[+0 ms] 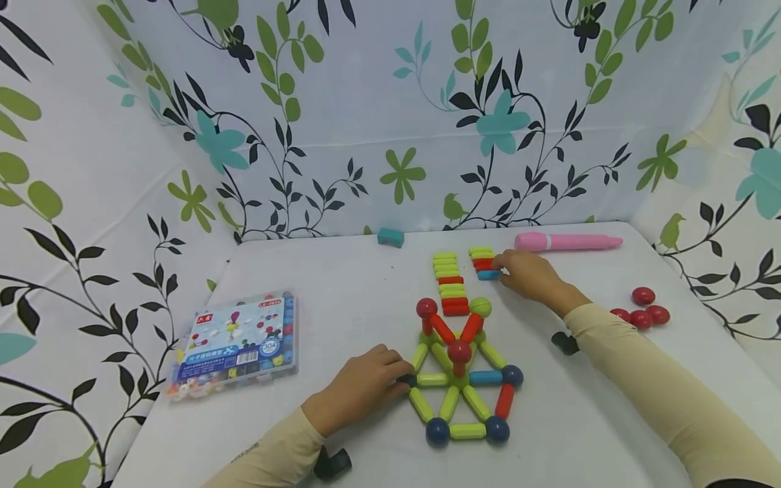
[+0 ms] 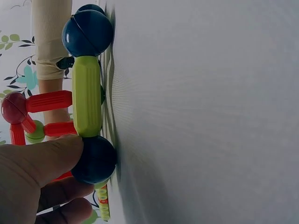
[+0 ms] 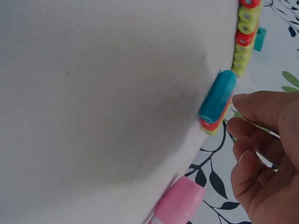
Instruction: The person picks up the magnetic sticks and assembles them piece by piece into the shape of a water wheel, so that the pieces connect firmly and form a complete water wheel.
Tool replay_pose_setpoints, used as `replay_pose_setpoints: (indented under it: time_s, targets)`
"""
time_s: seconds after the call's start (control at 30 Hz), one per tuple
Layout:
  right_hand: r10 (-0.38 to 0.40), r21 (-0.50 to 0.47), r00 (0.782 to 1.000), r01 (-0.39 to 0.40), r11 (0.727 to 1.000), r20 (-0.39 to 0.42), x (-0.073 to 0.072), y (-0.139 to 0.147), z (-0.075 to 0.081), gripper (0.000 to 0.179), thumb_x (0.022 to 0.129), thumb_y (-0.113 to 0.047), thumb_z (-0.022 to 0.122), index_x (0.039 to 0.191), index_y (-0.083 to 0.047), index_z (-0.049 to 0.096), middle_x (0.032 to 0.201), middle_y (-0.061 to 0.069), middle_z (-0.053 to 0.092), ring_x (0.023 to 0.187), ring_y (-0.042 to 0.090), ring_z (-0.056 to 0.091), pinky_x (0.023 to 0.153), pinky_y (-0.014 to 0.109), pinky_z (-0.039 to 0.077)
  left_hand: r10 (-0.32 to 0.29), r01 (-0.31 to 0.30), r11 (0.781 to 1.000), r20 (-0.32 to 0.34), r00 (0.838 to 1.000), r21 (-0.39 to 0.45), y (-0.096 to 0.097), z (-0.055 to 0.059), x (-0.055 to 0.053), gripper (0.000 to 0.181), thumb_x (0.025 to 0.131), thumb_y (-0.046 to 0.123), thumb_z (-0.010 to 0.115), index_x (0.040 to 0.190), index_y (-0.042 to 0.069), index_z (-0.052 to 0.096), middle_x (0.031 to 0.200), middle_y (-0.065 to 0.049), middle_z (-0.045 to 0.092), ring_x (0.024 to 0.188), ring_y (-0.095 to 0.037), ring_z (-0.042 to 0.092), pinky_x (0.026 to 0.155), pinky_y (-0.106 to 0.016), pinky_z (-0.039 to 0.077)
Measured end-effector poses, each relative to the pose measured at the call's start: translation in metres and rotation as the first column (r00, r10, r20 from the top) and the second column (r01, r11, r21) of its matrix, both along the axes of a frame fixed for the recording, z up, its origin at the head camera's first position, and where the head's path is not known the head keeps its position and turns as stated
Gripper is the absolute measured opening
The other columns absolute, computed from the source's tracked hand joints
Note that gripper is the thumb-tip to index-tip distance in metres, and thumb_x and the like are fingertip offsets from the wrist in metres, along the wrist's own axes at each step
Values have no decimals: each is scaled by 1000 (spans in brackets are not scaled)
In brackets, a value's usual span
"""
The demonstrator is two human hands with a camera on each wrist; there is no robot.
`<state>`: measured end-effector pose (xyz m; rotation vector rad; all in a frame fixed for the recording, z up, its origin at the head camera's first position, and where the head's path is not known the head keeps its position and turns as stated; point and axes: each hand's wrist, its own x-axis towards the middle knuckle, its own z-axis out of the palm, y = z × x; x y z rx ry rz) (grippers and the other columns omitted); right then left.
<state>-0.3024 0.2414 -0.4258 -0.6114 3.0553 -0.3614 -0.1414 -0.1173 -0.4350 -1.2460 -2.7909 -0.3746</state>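
Note:
A magnetic stick-and-ball structure (image 1: 449, 404) stands on the table, with a flat base of green, red and blue sticks and red uprights. My left hand (image 1: 360, 388) grips the dark blue ball (image 2: 96, 160) at its left corner, thumb on the near side and fingers around behind. Beyond the structure, my right hand (image 1: 532, 276) reaches to a short row of sticks. Its loosely bent fingertips are right beside the blue stick (image 3: 218, 96) at the near end, with red sticks (image 1: 483, 263) and green sticks (image 1: 481, 251) behind. Nothing shows pinched between those fingers.
A longer row of green and red sticks (image 1: 450, 279) lies left of the short one. Several red balls (image 1: 642, 319) sit on the right, below a pink pen-shaped object (image 1: 570, 242). A lidded plastic case (image 1: 234, 344) lies left; a teal block (image 1: 390, 237) is at the back.

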Motion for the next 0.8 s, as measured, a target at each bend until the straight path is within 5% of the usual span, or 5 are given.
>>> replay_pose_setpoints:
  time_s: [0.27, 0.5, 0.67, 0.8]
  targets:
    - [30, 88, 999, -33, 996, 33, -10, -5, -12, 25, 90, -16, 78, 113, -9, 75, 100, 9, 68, 91, 28, 60, 84, 44, 58, -9, 9, 1000, 13, 1000, -4, 0, 1, -1, 24, 89, 25, 81, 112, 20, 75, 102, 6, 71, 95, -10, 62, 74, -21, 57]
    - [-15, 88, 988, 1, 996, 153, -6, -8, -8, 25, 91, -25, 77, 108, -7, 75, 92, 6, 66, 85, 24, 58, 79, 42, 57, 6, -5, 1000, 37, 999, -21, 1, 2, -1, 26, 89, 25, 81, 113, 21, 75, 103, 7, 71, 96, -9, 62, 77, -21, 57]
    - [41, -94, 985, -25, 995, 167, 4, -15, 21, 28, 93, -26, 74, 111, -5, 75, 94, 4, 71, 82, 20, 61, 76, 37, 57, -5, 5, 1000, 40, 999, -18, 2, 1, -2, 24, 89, 24, 81, 112, 21, 75, 103, 7, 71, 96, -10, 62, 76, -21, 57]
    - [185, -262, 971, -141, 955, 151, 21, -38, 60, 27, 93, -26, 74, 112, -8, 77, 93, 0, 72, 83, 19, 62, 74, 34, 57, 4, -3, 1000, 42, 999, -26, 1, 1, -2, 24, 89, 25, 81, 112, 21, 75, 103, 7, 71, 96, -10, 62, 75, -22, 57]
